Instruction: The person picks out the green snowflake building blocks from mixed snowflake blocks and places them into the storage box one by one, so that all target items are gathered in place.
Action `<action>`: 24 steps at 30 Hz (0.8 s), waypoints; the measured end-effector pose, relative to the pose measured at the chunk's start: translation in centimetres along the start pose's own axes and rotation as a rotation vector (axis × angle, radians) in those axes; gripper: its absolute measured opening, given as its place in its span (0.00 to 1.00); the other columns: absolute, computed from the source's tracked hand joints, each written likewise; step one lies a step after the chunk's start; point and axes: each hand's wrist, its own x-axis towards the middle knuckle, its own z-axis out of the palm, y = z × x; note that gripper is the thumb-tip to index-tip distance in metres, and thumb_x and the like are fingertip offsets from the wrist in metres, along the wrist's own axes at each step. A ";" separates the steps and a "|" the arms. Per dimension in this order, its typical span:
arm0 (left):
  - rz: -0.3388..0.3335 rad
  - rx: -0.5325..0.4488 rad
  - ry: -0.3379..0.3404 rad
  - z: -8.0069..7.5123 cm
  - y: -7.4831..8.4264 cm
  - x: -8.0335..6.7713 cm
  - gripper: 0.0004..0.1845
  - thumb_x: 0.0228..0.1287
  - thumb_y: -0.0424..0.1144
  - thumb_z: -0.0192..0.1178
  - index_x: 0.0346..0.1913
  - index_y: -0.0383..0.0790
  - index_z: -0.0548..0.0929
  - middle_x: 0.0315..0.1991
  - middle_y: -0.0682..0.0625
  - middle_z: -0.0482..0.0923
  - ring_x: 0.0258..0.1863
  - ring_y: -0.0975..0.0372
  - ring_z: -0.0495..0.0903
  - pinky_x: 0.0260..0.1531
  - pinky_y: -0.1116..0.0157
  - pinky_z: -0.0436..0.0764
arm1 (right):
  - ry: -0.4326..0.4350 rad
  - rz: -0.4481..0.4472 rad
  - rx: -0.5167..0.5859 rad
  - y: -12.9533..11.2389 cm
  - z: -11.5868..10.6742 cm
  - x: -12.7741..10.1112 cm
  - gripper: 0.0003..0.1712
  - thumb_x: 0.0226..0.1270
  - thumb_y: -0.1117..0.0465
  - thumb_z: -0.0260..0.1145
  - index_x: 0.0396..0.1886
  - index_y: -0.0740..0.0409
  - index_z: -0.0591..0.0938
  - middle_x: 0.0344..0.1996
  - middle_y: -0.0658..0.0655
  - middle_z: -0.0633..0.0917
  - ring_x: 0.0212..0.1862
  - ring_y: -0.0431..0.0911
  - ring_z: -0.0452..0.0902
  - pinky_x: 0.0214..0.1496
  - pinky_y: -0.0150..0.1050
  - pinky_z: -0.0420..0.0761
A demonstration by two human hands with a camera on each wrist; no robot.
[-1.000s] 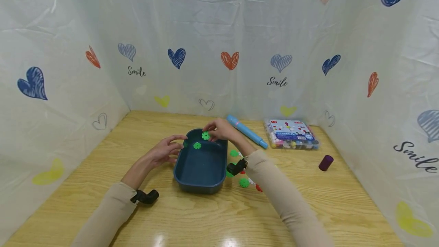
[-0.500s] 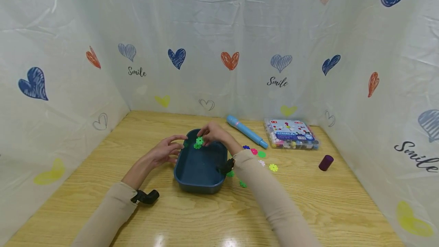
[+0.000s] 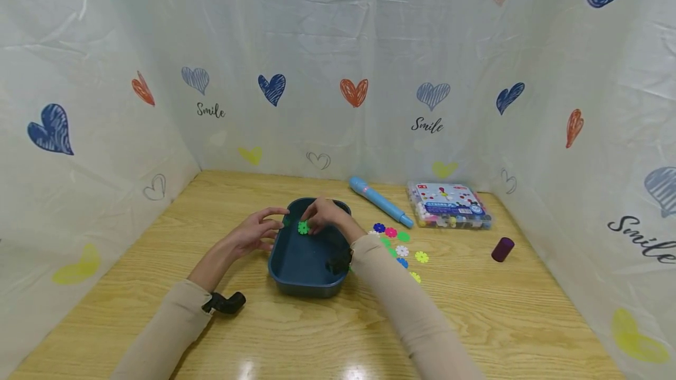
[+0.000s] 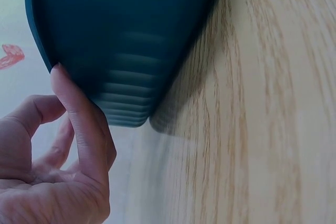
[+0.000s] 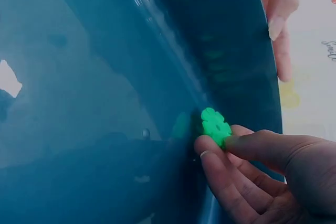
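Green snowflake piece [image 3: 303,227] pinched between thumb and fingertips of right hand [image 3: 323,216], down inside dark teal tray [image 3: 308,286] at its far end, close against the inner wall; right wrist view confirms the pinch, piece [image 5: 214,126] at the fingertips [image 5: 210,148] and touching or nearly touching the tray wall [image 5: 157,77]. Compared with a second ago: same piece carried lower and leftward, from over the far rim to near the tray floor, merging in the head view with a second green piece seen there earlier — now not separable, so joined or merely overlapping, cannot tell. Judged: placing or mating step under way, pinch not yet let go. Left of the grip, left hand [image 3: 257,233] unchanged, fingers loosely curved, thumb [image 4: 84,124] against the tray's outer corner, steadying, not clasping. Right of the grip, scattered coloured pieces [image 3: 401,250] newly uncovered as the forearm swung left. Beyond those, blue pen [image 3: 380,202], clear plastic box [image 3: 449,206], purple cap [image 3: 502,249] on wooden table [image 3: 317,333], all unmoved.
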 end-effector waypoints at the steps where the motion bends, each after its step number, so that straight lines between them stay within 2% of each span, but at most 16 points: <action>1: 0.000 -0.001 0.000 0.0 0.0 0.0 0.25 0.75 0.39 0.52 0.72 0.47 0.63 0.48 0.44 0.78 0.36 0.61 0.84 0.29 0.64 0.85 | -0.002 0.003 -0.002 0.0 0.1 0.1 0.13 0.67 0.73 0.60 0.49 0.68 0.85 0.39 0.68 0.88 0.38 0.56 0.88 0.41 0.43 0.87; 9: 0.000 0.002 0.008 0.0 0.0 -0.2 0.25 0.75 0.40 0.51 0.71 0.48 0.63 0.50 0.41 0.76 0.37 0.60 0.84 0.30 0.63 0.85 | -0.027 0.012 -0.028 -0.3 0.7 0.2 0.12 0.68 0.70 0.61 0.48 0.67 0.85 0.39 0.65 0.88 0.37 0.53 0.88 0.41 0.43 0.87; 15: -0.001 0.022 0.018 0.2 0.0 -0.2 0.24 0.75 0.39 0.50 0.72 0.48 0.64 0.50 0.45 0.74 0.36 0.62 0.81 0.30 0.63 0.84 | -0.034 0.024 -0.063 -0.6 0.3 -0.2 0.13 0.71 0.67 0.60 0.50 0.67 0.85 0.41 0.66 0.88 0.39 0.54 0.88 0.44 0.45 0.86; 20: -0.003 0.016 0.028 0.4 0.0 -0.1 0.25 0.75 0.39 0.51 0.71 0.48 0.64 0.50 0.45 0.74 0.36 0.62 0.80 0.31 0.63 0.84 | -0.044 -0.031 -0.119 -1.2 -1.0 -0.9 0.15 0.72 0.69 0.57 0.53 0.70 0.82 0.46 0.69 0.86 0.42 0.57 0.87 0.44 0.43 0.86; 24: -0.007 0.013 0.027 0.3 0.1 -0.1 0.24 0.75 0.39 0.51 0.71 0.48 0.64 0.51 0.44 0.74 0.36 0.61 0.80 0.32 0.63 0.84 | -0.050 -0.073 -0.138 -1.9 -2.9 -1.8 0.16 0.73 0.67 0.58 0.55 0.68 0.81 0.50 0.68 0.84 0.44 0.56 0.86 0.46 0.44 0.86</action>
